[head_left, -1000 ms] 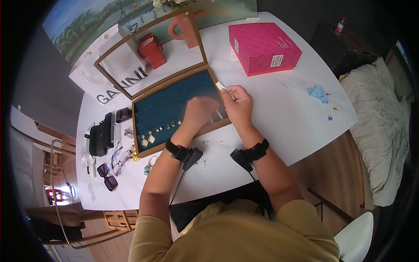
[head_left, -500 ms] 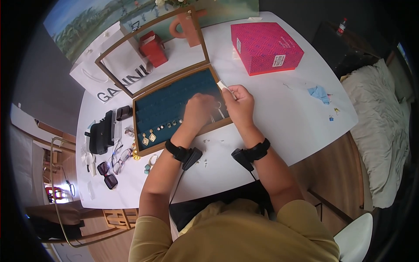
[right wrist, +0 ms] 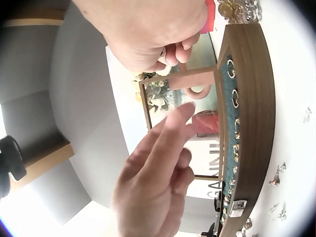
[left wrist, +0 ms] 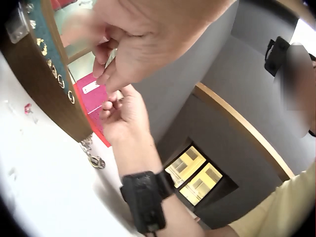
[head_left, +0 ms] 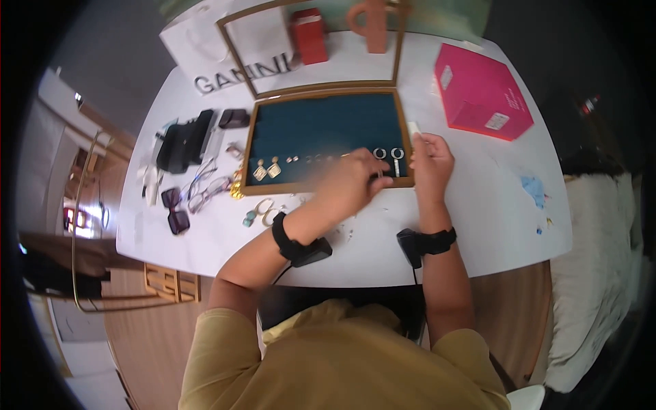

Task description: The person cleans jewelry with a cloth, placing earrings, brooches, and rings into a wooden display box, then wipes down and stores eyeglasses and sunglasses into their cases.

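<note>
A wooden jewelry case (head_left: pixel 328 189) with a dark teal lining stands with its glass lid raised. Along its near side runs a row of earrings, from diamond-shaped gold drops (head_left: pixel 274 168) at the left to silver hoops with long drops (head_left: pixel 397 162) at the right. My left hand (head_left: pixel 342 183), partly blurred, reaches over the case's front edge beside the hoops. In the right wrist view, the left fingers (right wrist: pixel 170 131) look loosely extended, with nothing visible held. By the case's right side, my right hand (head_left: pixel 434 166) pinches a small white piece (head_left: pixel 415 128) that sticks up past its fingertips.
Sunglasses (head_left: pixel 175 212), clear glasses (head_left: pixel 208 195) and a black case (head_left: pixel 184 142) lie left of the jewelry case. Small earrings (head_left: pixel 350 234) are scattered in front. A pink box (head_left: pixel 484 96) is at the back right, a blue cloth (head_left: pixel 532 190) nearer the right edge.
The head view has shifted, so the case appears farther right and higher. My left hand has moved right along the row, uncovering more earrings. The right hand keeps its white piece.
</note>
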`<act>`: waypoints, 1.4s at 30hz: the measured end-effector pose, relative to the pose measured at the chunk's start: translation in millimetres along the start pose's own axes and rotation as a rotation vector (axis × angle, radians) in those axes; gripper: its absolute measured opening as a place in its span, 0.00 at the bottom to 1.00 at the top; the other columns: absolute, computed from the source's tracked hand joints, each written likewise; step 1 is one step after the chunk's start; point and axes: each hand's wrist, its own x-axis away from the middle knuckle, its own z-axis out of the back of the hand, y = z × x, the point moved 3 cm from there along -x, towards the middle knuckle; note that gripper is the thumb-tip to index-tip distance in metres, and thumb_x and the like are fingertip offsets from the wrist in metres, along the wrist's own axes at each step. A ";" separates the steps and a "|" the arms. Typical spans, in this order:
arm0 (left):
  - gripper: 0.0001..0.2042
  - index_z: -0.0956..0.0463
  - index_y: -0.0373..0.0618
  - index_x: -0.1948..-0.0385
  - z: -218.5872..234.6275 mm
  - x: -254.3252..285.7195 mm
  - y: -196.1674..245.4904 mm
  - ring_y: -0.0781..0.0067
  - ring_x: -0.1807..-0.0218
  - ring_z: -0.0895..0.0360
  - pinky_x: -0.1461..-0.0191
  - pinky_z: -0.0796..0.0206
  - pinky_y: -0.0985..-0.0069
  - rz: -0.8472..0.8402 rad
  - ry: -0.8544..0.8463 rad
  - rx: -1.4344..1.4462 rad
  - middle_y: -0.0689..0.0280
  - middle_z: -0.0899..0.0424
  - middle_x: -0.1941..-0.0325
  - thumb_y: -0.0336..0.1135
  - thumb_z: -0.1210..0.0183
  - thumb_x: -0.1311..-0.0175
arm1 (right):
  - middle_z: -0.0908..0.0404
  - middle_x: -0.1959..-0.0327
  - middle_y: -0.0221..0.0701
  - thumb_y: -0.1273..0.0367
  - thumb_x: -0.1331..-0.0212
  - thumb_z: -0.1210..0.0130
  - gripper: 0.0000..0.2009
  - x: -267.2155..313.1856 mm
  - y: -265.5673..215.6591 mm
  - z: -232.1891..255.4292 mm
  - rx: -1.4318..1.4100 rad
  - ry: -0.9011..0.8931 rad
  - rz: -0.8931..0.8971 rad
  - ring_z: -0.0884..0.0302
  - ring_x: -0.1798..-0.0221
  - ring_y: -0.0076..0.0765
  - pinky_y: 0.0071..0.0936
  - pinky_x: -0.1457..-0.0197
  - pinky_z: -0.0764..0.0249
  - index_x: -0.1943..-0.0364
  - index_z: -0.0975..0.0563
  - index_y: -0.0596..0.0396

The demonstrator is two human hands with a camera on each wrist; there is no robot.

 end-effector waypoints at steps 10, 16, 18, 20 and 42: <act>0.08 0.17 0.44 0.66 58.7 137.3 -20.5 0.58 0.61 0.21 0.58 0.27 0.70 0.229 0.033 0.017 0.59 0.18 0.65 0.28 0.33 0.48 | 0.24 0.80 0.25 0.68 0.39 0.41 0.09 2.2 12.2 -8.4 0.123 -0.054 -0.010 0.36 0.84 0.14 0.13 0.81 0.39 0.64 0.24 0.62; 0.07 0.17 0.44 0.69 102.6 187.9 -63.7 0.59 0.64 0.23 0.59 0.29 0.68 0.494 0.311 -0.317 0.61 0.17 0.67 0.25 0.35 0.51 | 0.25 0.80 0.25 0.70 0.38 0.42 0.07 9.2 22.6 -16.3 0.109 -0.143 0.023 0.35 0.83 0.13 0.13 0.81 0.40 0.65 0.25 0.61; 0.08 0.17 0.45 0.67 108.1 190.6 -70.6 0.56 0.65 0.24 0.59 0.29 0.66 0.499 0.302 -0.343 0.61 0.18 0.68 0.25 0.37 0.51 | 0.25 0.80 0.25 0.71 0.38 0.42 0.07 9.7 23.4 -16.0 0.100 -0.155 0.038 0.35 0.83 0.13 0.13 0.81 0.40 0.64 0.25 0.61; 0.08 0.18 0.44 0.68 107.5 187.3 -76.2 0.57 0.65 0.25 0.59 0.30 0.66 0.432 0.309 -0.362 0.62 0.18 0.67 0.24 0.37 0.52 | 0.25 0.80 0.24 0.70 0.38 0.42 0.07 9.6 23.5 -16.4 0.095 -0.136 0.033 0.35 0.83 0.13 0.13 0.81 0.40 0.64 0.25 0.61; 0.09 0.25 0.40 0.63 110.4 158.3 -97.1 0.55 0.57 0.26 0.54 0.33 0.66 0.219 0.172 -0.367 0.58 0.23 0.62 0.28 0.40 0.46 | 0.27 0.80 0.23 0.73 0.37 0.44 0.04 142.8 16.5 12.0 0.108 -0.289 -0.170 0.34 0.81 0.13 0.13 0.77 0.38 0.65 0.25 0.59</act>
